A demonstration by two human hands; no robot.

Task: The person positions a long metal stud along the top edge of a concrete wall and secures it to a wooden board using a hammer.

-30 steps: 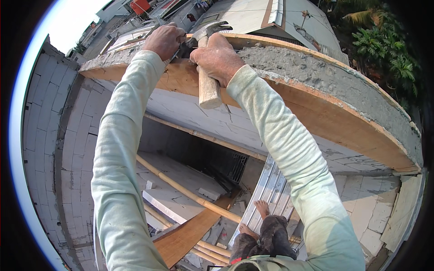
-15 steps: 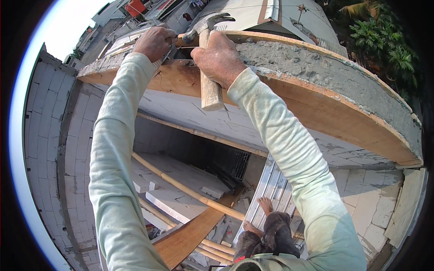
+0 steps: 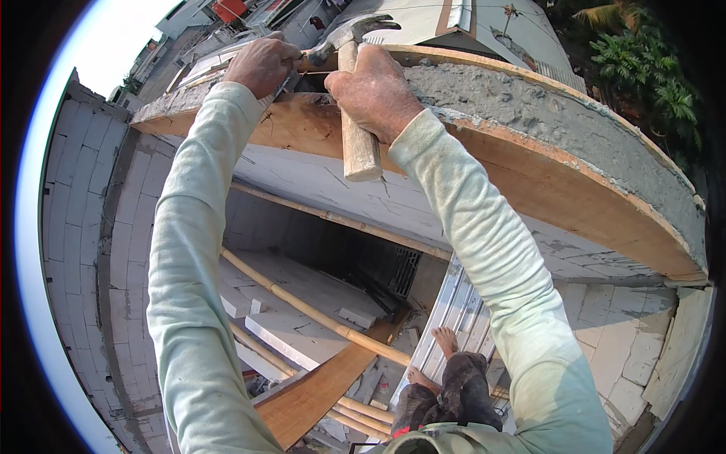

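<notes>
My right hand grips a claw hammer by its worn wooden handle, close under the metal head. The hammer stands nearly upright at the top of the wall, its claw pointing right and its striking end toward my left hand. That hand is closed, with fingertips bent down at the upper edge of the formwork; whatever they pinch is hidden. Below both hands runs a wooden formwork board, along a strip of rough grey concrete. A dark gap with thin metal pieces shows between my hands.
My bare feet are on ribbed metal sheeting high above a lower floor. Bamboo poles and a wooden plank cross below. A pale block wall rises at left; roofs and trees lie beyond.
The hammer and my right hand have shifted slightly up and right in the picture. My left hand shows a little higher, still at the formwork edge. The view itself has tilted slightly.
</notes>
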